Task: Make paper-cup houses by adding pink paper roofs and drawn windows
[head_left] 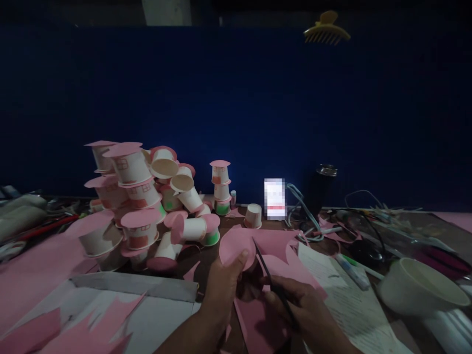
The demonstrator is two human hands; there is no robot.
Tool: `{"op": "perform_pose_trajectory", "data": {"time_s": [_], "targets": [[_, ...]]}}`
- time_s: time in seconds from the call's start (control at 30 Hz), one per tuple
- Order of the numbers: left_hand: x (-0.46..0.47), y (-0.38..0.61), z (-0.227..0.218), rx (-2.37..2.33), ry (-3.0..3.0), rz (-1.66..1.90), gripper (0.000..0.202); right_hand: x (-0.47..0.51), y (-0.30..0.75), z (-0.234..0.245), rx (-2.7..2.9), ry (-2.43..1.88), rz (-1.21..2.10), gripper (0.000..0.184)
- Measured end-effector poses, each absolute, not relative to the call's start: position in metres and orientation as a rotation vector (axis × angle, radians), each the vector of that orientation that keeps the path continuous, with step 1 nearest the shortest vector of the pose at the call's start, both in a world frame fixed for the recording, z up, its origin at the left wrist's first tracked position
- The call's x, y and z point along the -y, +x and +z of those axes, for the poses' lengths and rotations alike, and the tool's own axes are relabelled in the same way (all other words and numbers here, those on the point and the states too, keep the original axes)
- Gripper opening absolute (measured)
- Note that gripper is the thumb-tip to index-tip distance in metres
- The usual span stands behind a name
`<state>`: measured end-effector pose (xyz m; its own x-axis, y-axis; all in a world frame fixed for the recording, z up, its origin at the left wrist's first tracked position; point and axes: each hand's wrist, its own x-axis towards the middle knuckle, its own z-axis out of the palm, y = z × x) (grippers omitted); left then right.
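Observation:
My left hand (223,280) is closed on a sheet of pink paper (275,241), its thumb pressed on a rounded part at the left. My right hand (295,305) grips dark scissors (264,263), whose narrow tip touches the paper beside that rounded edge. Further pink paper (258,319) lies below and between the hands. To the left stand and lie several white paper cups (129,167) with pink round tops, some stacked and some tipped over. A small stack of similar cups (221,189) rises behind my left hand, and a plain cup (253,216) sits to its right.
An open white box (140,285) holds pink scraps at lower left. At right are a printed sheet (339,295), a marker (352,273), a large white bowl (424,285) and a dark bottle (320,191). A lit phone (275,199) leans near a coiled cable (300,201).

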<state>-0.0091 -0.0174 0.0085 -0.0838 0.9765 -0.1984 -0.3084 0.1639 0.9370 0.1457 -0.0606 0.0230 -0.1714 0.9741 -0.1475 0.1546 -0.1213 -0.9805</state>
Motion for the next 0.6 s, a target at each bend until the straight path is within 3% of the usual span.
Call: {"op": "perform_pose_trajectory", "data": {"time_s": [0.6], "targets": [[0.028,-0.001,0.025,-1.128,0.828,1.127,0.033,0.061,0.148,0.020,1.372,-1.320,1.351,0.041]]}}
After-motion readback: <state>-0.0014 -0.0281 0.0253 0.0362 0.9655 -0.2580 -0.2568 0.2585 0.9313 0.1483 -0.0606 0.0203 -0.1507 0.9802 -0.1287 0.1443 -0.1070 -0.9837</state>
